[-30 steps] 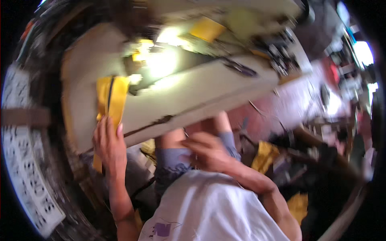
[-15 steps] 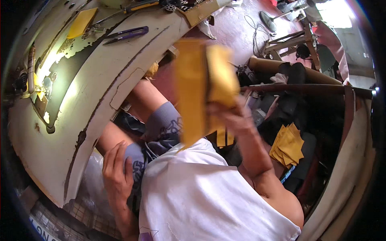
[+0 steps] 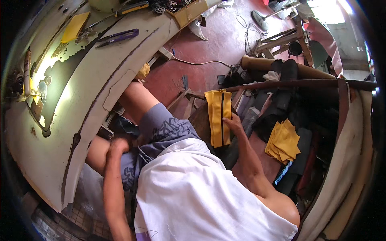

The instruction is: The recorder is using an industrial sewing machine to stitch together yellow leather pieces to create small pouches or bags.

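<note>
To my right lies a stack of long yellow fabric panels [image 3: 215, 120]; the top one has a dark strip like a zipper running down its length. My right hand [image 3: 234, 123] grips the stack's right edge, thumb on top and the other fingers mostly out of sight. My left hand [image 3: 119, 145] is lowered between my legs, against my left thigh, its fingers hidden and slightly blurred. Further right, a fanned pile of yellow fabric pieces [image 3: 282, 140] rests beside dark rolls of material.
On the pale worn sewing-machine table [image 3: 116, 60] at left lie purple-handled thread snips [image 3: 118, 37], a yellow piece [image 3: 75, 27] and a screwdriver [image 3: 130, 8]. A brown bar [image 3: 297, 83] crosses behind the rolls. A cable [image 3: 201, 63] runs over the red floor.
My right hand has brought the yellow panel from in front of me down to the right, onto the stack. My left hand has moved from beside my thigh to between my legs.
</note>
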`<control>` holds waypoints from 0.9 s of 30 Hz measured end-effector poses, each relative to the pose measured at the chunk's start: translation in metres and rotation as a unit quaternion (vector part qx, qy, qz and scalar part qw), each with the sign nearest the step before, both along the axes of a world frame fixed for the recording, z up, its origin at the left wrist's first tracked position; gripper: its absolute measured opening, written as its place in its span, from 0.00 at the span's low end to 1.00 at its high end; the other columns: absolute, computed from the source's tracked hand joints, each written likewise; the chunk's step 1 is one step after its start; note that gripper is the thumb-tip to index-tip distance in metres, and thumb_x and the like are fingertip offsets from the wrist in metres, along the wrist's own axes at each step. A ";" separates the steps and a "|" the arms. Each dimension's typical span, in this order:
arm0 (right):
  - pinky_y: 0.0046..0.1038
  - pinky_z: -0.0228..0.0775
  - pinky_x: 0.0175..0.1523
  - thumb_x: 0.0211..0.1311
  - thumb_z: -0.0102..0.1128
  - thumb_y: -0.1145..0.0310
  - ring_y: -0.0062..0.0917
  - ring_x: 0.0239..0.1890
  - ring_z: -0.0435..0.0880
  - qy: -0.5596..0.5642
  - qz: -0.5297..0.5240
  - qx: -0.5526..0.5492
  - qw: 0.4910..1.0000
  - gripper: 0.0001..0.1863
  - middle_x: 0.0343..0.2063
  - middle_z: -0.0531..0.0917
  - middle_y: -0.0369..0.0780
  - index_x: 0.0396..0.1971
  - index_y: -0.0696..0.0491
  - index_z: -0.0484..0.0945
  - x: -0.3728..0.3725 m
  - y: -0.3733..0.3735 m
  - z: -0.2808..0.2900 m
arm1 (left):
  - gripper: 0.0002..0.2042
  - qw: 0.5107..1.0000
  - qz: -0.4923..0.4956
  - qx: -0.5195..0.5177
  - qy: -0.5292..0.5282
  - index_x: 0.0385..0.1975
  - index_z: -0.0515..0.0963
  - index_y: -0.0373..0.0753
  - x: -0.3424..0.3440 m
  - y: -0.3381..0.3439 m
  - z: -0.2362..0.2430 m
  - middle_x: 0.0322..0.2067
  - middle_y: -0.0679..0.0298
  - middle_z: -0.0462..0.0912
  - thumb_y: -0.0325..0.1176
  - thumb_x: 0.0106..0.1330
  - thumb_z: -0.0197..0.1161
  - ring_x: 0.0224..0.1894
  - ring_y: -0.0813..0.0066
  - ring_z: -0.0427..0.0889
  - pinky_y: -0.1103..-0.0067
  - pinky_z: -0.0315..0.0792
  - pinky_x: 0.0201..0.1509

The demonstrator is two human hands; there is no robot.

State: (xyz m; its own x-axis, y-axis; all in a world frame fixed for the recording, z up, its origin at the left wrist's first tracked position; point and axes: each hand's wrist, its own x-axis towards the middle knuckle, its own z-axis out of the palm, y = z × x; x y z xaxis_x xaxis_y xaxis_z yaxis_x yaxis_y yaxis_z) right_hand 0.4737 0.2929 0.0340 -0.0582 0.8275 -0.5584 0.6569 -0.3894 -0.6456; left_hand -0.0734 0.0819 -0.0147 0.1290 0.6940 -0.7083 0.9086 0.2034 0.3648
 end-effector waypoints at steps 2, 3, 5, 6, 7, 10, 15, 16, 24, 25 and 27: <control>0.29 0.75 0.46 0.63 0.72 0.66 0.23 0.41 0.83 -0.028 -0.036 0.002 0.999 0.19 0.39 0.86 0.37 0.48 0.60 0.80 0.008 -0.006 0.007 | 0.18 0.998 -0.061 0.002 -0.016 0.48 0.85 0.42 0.015 0.002 -0.023 0.53 0.49 0.84 0.37 0.58 0.63 0.52 0.53 0.86 0.64 0.78 0.55; 0.29 0.75 0.46 0.63 0.72 0.66 0.23 0.41 0.83 -0.024 -0.034 0.002 0.999 0.19 0.39 0.86 0.37 0.48 0.60 0.80 0.004 -0.007 0.006 | 0.18 0.998 -0.060 0.001 -0.011 0.48 0.85 0.42 0.012 0.002 -0.014 0.53 0.49 0.84 0.37 0.58 0.63 0.52 0.53 0.86 0.64 0.78 0.55; 0.30 0.76 0.46 0.62 0.72 0.65 0.24 0.41 0.84 0.009 -0.012 0.015 1.000 0.19 0.38 0.86 0.38 0.49 0.60 0.80 -0.003 -0.006 0.004 | 0.20 0.994 -0.073 -0.035 -0.078 0.55 0.83 0.46 0.009 0.005 0.004 0.58 0.54 0.82 0.34 0.64 0.56 0.57 0.50 0.82 0.65 0.75 0.60; 0.30 0.76 0.46 0.62 0.72 0.65 0.24 0.41 0.84 0.009 -0.013 0.017 1.000 0.19 0.38 0.86 0.38 0.49 0.60 0.80 0.000 -0.005 0.004 | 0.20 0.994 -0.075 -0.033 -0.079 0.55 0.83 0.46 0.012 0.018 0.024 0.58 0.54 0.82 0.34 0.64 0.56 0.57 0.50 0.82 0.65 0.75 0.60; 0.31 0.75 0.46 0.63 0.72 0.65 0.24 0.41 0.84 0.014 -0.020 0.027 0.999 0.20 0.38 0.86 0.38 0.49 0.60 0.80 0.010 -0.007 0.010 | 0.20 0.988 -0.103 -0.052 -0.104 0.56 0.83 0.47 0.021 0.040 0.049 0.59 0.54 0.81 0.35 0.64 0.57 0.58 0.52 0.82 0.66 0.75 0.61; 0.32 0.75 0.47 0.63 0.71 0.67 0.27 0.42 0.84 -0.002 -0.003 0.013 1.000 0.19 0.39 0.86 0.40 0.50 0.60 0.79 0.002 0.001 0.010 | 0.20 0.981 -0.127 -0.087 -0.115 0.56 0.83 0.47 0.028 0.051 0.076 0.59 0.54 0.81 0.37 0.63 0.59 0.60 0.55 0.81 0.67 0.74 0.62; 0.35 0.76 0.51 0.65 0.66 0.70 0.36 0.48 0.83 -0.159 0.027 0.233 0.959 0.17 0.45 0.82 0.45 0.52 0.57 0.79 -0.013 0.018 0.022 | 0.21 0.975 -0.147 -0.137 -0.092 0.55 0.83 0.48 0.032 0.056 0.084 0.60 0.55 0.81 0.38 0.61 0.60 0.60 0.56 0.81 0.67 0.74 0.62; 0.35 0.76 0.52 0.65 0.65 0.70 0.38 0.49 0.82 -0.171 0.027 0.280 0.944 0.16 0.46 0.80 0.46 0.52 0.56 0.79 -0.018 0.028 0.036 | 0.21 0.974 -0.151 -0.142 -0.088 0.55 0.83 0.48 0.043 0.065 0.078 0.60 0.55 0.81 0.38 0.60 0.61 0.60 0.57 0.81 0.67 0.74 0.62; 0.35 0.77 0.50 0.59 0.64 0.83 0.40 0.48 0.81 0.181 0.232 0.497 0.816 0.19 0.46 0.81 0.46 0.50 0.55 0.81 -0.336 0.030 0.184 | 0.08 0.737 0.463 -0.071 -0.487 0.30 0.86 0.37 -0.021 -0.101 -0.166 0.35 0.58 0.85 0.34 0.60 0.64 0.32 0.68 0.74 0.64 0.74 0.38; 0.36 0.77 0.49 0.54 0.65 0.85 0.41 0.47 0.81 0.188 0.267 0.538 0.777 0.21 0.46 0.81 0.47 0.50 0.55 0.81 -0.358 0.030 0.201 | 0.08 0.745 0.444 -0.064 -0.494 0.30 0.86 0.37 -0.016 -0.075 -0.147 0.35 0.58 0.85 0.34 0.60 0.64 0.32 0.68 0.74 0.64 0.74 0.39; 0.38 0.76 0.47 0.56 0.64 0.83 0.44 0.44 0.81 0.265 0.327 0.558 0.715 0.19 0.44 0.81 0.46 0.49 0.55 0.81 -0.422 0.020 0.230 | 0.08 0.760 0.446 -0.030 -0.473 0.31 0.86 0.37 -0.045 -0.065 -0.113 0.35 0.58 0.85 0.34 0.60 0.64 0.32 0.67 0.75 0.64 0.74 0.39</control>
State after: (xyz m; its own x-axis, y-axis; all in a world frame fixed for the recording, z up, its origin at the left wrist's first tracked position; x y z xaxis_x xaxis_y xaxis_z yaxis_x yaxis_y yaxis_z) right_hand 0.0520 0.3126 0.2639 -0.5945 0.4399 0.6731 0.0106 0.8413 -0.5405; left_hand -0.1184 0.0171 -0.1273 0.0969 0.7748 -0.6247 -0.2624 0.6254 0.7349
